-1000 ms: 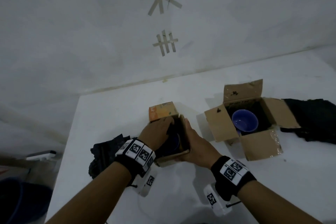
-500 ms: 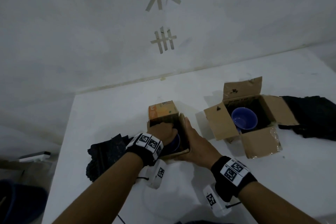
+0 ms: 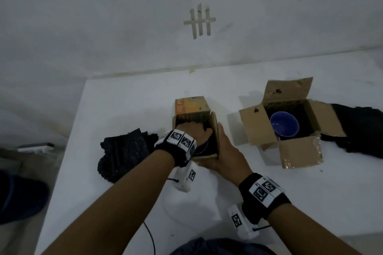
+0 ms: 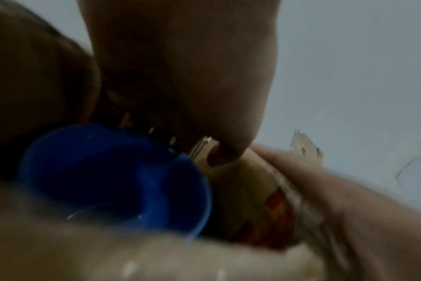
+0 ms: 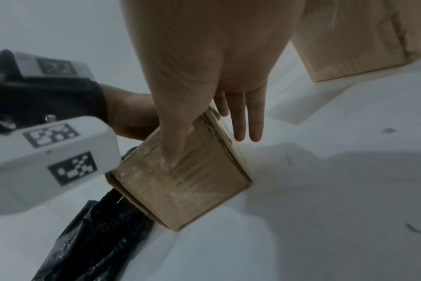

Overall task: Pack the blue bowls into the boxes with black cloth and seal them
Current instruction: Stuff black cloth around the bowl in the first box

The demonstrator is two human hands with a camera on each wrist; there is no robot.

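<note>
The white table (image 3: pixel 128 99) carries everything. On its right side stands the big box (image 3: pixel 259 128), all four flaps open, with a blue bowl (image 3: pixel 284 124) inside on dark lining. A black cloth (image 3: pixel 364 130) lies just beside this box, to the right. Another black cloth (image 3: pixel 124 151) lies on the left part of the table.

Between them is the small box (image 3: pixel 191 109), open at the top. The right hand (image 3: pixel 226 155) presses flat against its right wall, the fingers (image 5: pixel 255 121) straight and together, the thumb along the near side. The left hand (image 3: pixel 192 130) reaches down into this box, and its fingers are hidden, so I cannot tell if they are curled or straight. The second bowl (image 4: pixel 113 176) sits inside the small box under the left hand; the left wrist view shows it, blurred, close to the cardboard wall.
</note>
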